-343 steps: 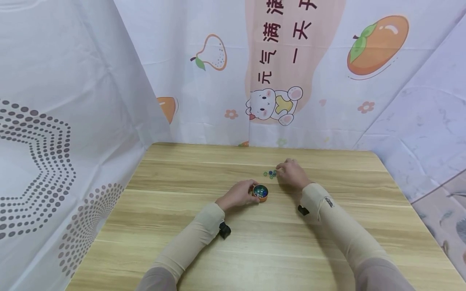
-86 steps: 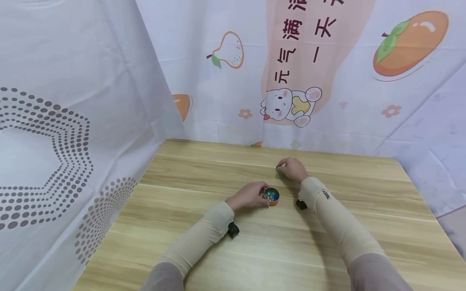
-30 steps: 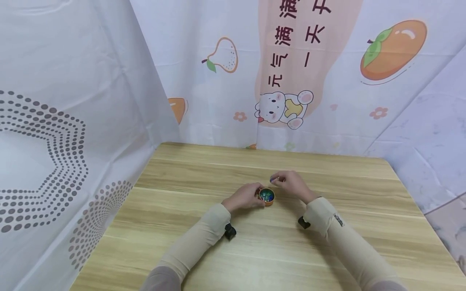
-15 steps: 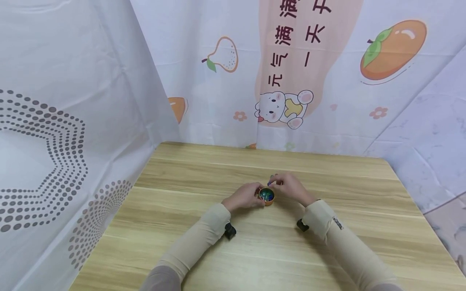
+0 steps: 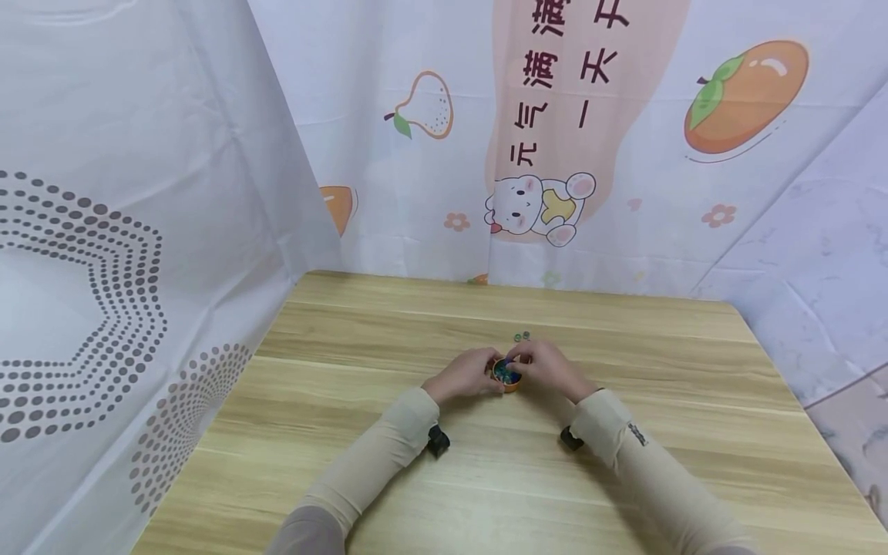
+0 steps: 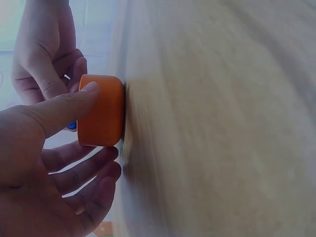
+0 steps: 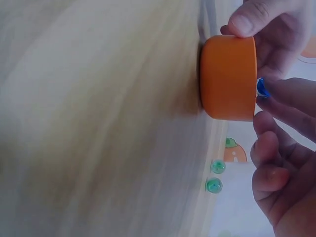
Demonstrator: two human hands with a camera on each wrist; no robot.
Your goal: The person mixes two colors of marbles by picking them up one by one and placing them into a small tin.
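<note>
A small round orange cup (image 5: 510,388) stands on the table with several glass marbles inside. My left hand (image 5: 463,375) grips its side, thumb (image 6: 74,104) on one face and fingers around the other. At the cup's mouth, my right hand (image 5: 549,368) pinches a blue marble (image 7: 262,88) between thumb and fingertip, as the right wrist view shows. Two green marbles (image 7: 214,185) lie on the wood behind the cup, just beyond the right hand in the head view.
The wood-grain table (image 5: 416,478) ends at a printed fabric curtain (image 5: 402,231) at the back. More fabric with grey dots (image 5: 104,293) hangs along the left side. A black wrist camera (image 5: 438,442) sits on the left cuff.
My right hand has come toward the cup with the blue marble, now over its opening. Fewer marbles lie on the table than 11.4 s ago. The left hand keeps its grip.
</note>
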